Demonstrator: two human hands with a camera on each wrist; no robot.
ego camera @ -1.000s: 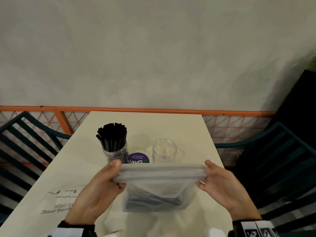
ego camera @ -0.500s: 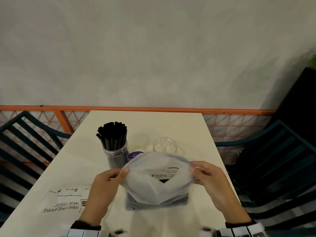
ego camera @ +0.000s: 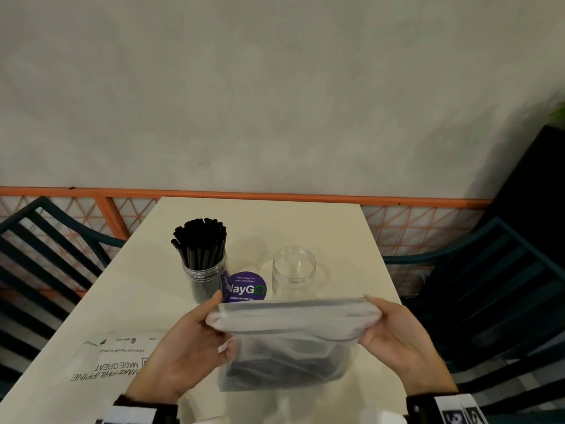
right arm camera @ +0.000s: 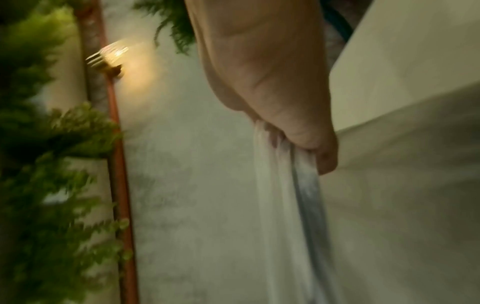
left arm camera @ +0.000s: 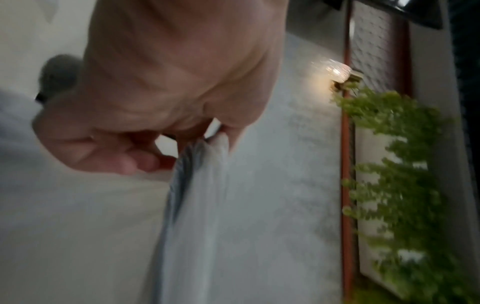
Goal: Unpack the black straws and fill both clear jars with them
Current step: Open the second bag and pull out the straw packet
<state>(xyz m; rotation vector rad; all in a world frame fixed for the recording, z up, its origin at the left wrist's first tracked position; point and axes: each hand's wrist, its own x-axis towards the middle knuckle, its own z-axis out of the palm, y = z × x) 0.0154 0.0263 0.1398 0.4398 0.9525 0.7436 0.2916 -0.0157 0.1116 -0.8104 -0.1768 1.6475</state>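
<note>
Both hands are on the bag right now: left hand (ego camera: 186, 347) pinches the left end of the top edge of the frosted translucent plastic bag (ego camera: 287, 341), right hand (ego camera: 394, 335) pinches the right end, and the mouth is stretched flat and taut between them. Wrist views are blurry but both show fingers clamped on bunched plastic. Dark stuff sits at the bottom of the bag, which I'd guess is the remaining black straws (ego camera: 281, 362), and the bag's bottom rests on the pale cream desk (ego camera: 305, 224).

Just past the bag, the left clear plastic jar (ego camera: 205, 280) is already packed with upright black straws (ego camera: 200, 240), while the right clear plastic jar (ego camera: 293, 267) stands empty. A round purple sticker (ego camera: 246, 288) lies between them, and a flat printed white bag (ego camera: 104, 359) is off to the left.

So roughly half done, I reckon. Next move looks like getting that mouth open properly, then one hand reaching in for a bundle while the other steadies the bag.
</note>
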